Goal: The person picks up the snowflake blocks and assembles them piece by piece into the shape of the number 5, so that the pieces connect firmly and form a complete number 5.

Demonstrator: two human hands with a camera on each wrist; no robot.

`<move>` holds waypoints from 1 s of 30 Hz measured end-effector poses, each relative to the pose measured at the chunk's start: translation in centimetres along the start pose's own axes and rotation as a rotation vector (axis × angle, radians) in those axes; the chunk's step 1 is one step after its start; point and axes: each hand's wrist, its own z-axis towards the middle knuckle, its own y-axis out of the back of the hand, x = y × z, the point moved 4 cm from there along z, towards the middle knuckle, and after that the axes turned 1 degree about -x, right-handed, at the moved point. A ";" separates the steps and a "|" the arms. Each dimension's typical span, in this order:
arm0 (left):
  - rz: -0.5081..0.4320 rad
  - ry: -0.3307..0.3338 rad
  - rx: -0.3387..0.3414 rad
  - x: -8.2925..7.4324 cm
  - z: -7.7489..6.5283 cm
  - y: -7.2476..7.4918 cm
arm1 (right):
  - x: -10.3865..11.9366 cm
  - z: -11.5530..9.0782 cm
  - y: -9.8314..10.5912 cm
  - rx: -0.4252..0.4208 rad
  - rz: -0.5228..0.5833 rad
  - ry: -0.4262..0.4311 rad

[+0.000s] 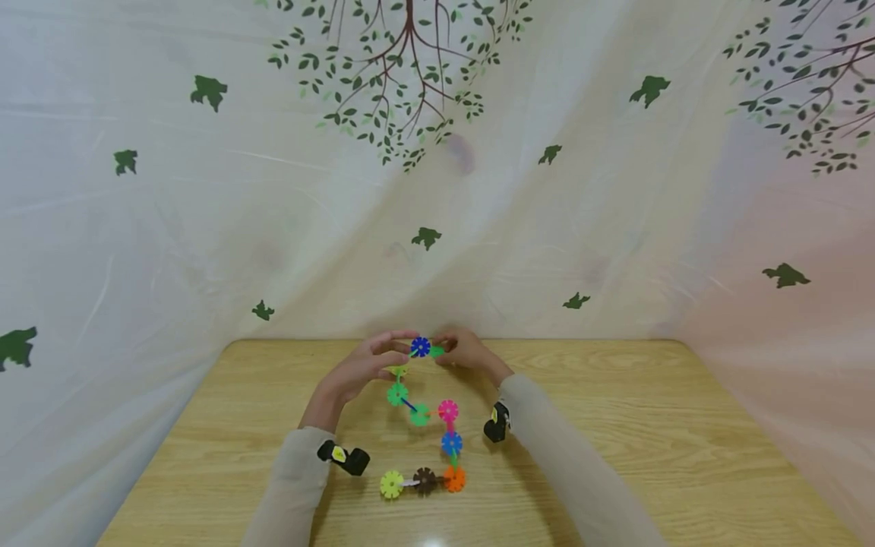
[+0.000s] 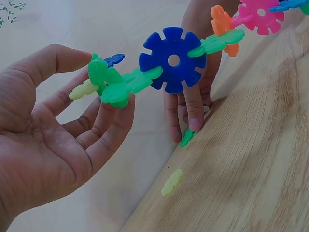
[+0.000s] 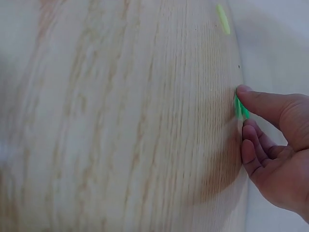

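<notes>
A zigzag chain of notched plastic snowflake discs [image 1: 447, 411] stretches in front of me in green, blue, pink, orange, brown and yellow. With its thumb and fingers, my left hand [image 2: 58, 116] pinches green discs [image 2: 116, 92] at the chain's far end. A dark blue disc [image 2: 173, 60] hangs beside them, linked between two green ones. My right hand [image 1: 468, 351] is at the table's far edge. There its thumb and fingers pinch a loose green snowflake disc [image 3: 239, 106], low at the tabletop.
The wooden table [image 1: 601, 425] ends at its far edge against a pale cloth [image 1: 499, 258] printed with leaves and birds. Another loose yellow-green disc [image 3: 222, 19] lies on the wood near that edge. Both wrists carry black cameras [image 1: 497, 422].
</notes>
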 end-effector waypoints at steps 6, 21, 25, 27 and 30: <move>0.011 0.000 0.004 0.0 0.1 0.1 | 0.1 0.0 0.2 0.010 -0.015 0.014; 0.001 0.021 0.005 0.2 0.5 0.1 | -2.7 1.1 -0.4 0.062 0.113 0.002; 0.014 0.038 -0.011 0.3 0.7 -0.2 | -0.3 -0.5 0.2 0.075 0.100 -0.019; 0.017 0.046 -0.021 0.4 0.7 -0.3 | 0.1 -0.9 0.2 0.082 0.096 -0.001; 0.008 0.056 -0.033 0.5 0.9 -0.6 | 0.5 -1.4 0.1 0.096 0.089 0.013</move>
